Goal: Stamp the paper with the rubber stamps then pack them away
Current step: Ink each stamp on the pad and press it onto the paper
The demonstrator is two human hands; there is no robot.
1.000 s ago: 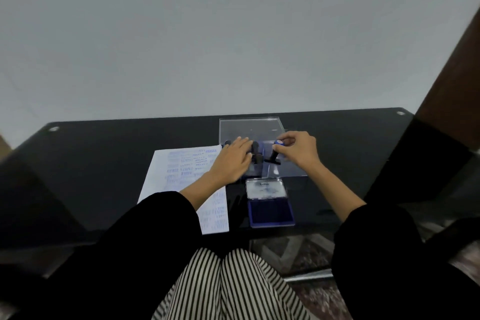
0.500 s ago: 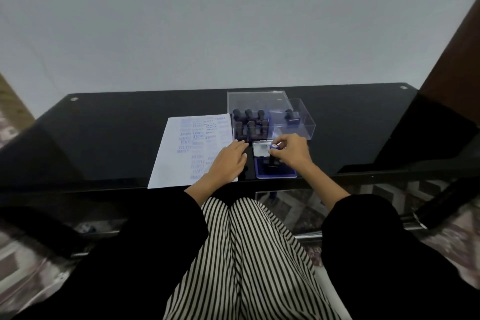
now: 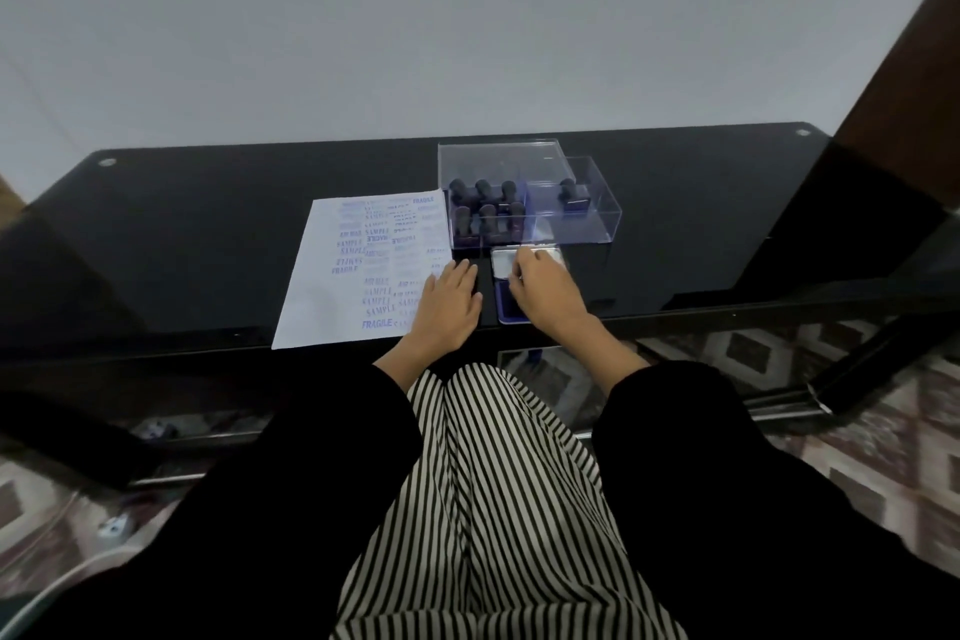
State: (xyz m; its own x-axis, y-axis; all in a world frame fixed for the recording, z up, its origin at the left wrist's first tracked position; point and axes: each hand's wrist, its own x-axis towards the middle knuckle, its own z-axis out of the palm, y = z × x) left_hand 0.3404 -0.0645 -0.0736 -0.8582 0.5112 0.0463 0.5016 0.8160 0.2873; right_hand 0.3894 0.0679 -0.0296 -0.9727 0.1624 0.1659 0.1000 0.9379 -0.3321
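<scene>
A white paper (image 3: 358,276) covered in blue stamp prints lies on the black glass table (image 3: 208,234). My left hand (image 3: 449,304) rests flat on its right edge, fingers apart, holding nothing. My right hand (image 3: 545,294) is curled over the blue ink pad (image 3: 505,309), gripping a rubber stamp that the hand almost fully hides. The pad's silvery lid (image 3: 501,263) lies open behind it. Behind the hands, a clear box (image 3: 457,166) holds several dark-handled stamps (image 3: 483,213). One more stamp (image 3: 570,192) stands in a second clear tray (image 3: 602,218) to the right.
The table's front edge runs just below my hands, above my striped trousers. A dark wooden post (image 3: 904,68) rises at the right. Patterned floor tiles (image 3: 857,379) show through the glass. A pale wall stands close behind the table.
My right hand brought a stamp from the clear box down onto the ink pad. My left hand moved from the box to the paper's right edge. The view tilted downward.
</scene>
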